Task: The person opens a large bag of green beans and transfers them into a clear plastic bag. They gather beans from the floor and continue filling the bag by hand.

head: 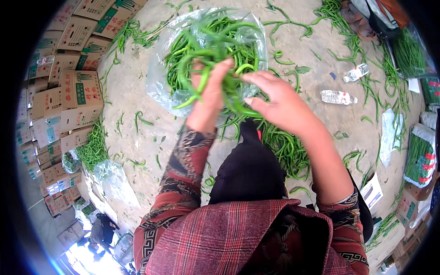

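My left hand grips a loose bunch of long green chili peppers, blurred by motion, above a clear plastic bag. The bag lies spread on the floor with a heap of the same peppers inside it. Just right of the bunch is my right hand, its thumb and fingers apart and the fingertips close to the peppers. Whether they touch cannot be made out. Another pile of green peppers rests on the floor beside my dark-clothed leg, below my right hand.
Printed cardboard boxes are stacked along the left, with a pepper heap at their foot. Two plastic bottles lie on the concrete floor to the right. Packed bags of peppers line the right edge. A person is at lower left.
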### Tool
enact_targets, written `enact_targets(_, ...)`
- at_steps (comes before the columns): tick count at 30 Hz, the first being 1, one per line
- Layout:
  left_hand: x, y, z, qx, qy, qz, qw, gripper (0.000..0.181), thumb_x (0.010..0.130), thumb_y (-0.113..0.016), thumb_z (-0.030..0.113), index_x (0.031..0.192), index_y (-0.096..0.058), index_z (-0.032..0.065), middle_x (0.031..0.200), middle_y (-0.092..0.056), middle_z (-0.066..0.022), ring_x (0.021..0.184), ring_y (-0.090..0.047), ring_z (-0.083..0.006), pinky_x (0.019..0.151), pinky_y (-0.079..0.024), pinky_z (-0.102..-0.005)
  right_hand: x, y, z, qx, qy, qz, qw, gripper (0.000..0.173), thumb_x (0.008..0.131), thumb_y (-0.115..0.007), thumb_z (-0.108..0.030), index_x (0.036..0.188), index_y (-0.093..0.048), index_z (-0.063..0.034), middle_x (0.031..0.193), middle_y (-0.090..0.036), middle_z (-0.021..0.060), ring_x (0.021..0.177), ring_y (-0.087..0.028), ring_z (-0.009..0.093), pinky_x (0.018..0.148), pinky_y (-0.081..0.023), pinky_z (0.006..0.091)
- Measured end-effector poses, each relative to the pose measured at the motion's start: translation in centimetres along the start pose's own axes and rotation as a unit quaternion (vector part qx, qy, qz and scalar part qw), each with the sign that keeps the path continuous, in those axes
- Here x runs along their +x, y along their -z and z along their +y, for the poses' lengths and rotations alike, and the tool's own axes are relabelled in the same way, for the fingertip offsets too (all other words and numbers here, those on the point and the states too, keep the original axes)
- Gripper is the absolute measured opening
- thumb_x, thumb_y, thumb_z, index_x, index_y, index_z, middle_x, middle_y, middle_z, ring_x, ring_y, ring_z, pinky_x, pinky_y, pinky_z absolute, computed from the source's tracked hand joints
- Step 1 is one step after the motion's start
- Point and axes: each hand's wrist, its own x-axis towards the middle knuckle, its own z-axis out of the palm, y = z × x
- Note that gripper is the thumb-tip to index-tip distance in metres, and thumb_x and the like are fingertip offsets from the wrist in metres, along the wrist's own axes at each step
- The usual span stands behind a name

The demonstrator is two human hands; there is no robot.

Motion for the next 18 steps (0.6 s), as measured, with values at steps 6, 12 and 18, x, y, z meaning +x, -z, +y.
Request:
enact_targets(6,3.7,6.3,6.6,0.335,0.087,-0.291,0.892,0.04,0.08,-0.072,0.014,0.114,-0.055,-0.0006,0.086,-0.063,-0.0073,0.074,-0.06,-0.0117,0.063,-0.051,-0.0277,2.4,1.6,11.4,0.021,-0.164,0.075,0.983,0.037,0.084,-0.065,-0.018,0.117,-0.062,-0.0026,0.104,-0.068,0.0164,0.096,-0.066,0.026,0.085,-0.051,0.0346)
enact_targets(12,12.2,5.4,0.8,0.476,0.37,-0.346,0.719,0.023,0.082,-0.069,0.023,0.096,-0.07,0.0043,0.083,-0.068,-0.0063,0.071,-0.062,-0.016,0.061,-0.052,-0.0311,-4.5,0.2,18.5,0.074,-0.253,0.056,0.963,0.037,0.081,-0.068,-0.018,0.115,-0.064,-0.003,0.096,-0.069,0.0165,0.09,-0.066,0.023,0.083,-0.05,0.0326)
enact_targets(18,35.1,12.6,-0.8,0.739,-0.184,-0.259,0.593,0.05,0.082,-0.068,0.035,0.117,-0.055,0.0019,0.103,-0.067,-0.0193,0.088,-0.067,-0.0326,0.075,-0.052,-0.0443,-18.6,4.7,24.3,-0.021,-0.369,0.159,0.915,0.03,0.08,-0.066,-0.018,0.106,-0.068,-0.003,0.084,-0.069,0.014,0.08,-0.066,0.023,0.077,-0.051,0.0328)
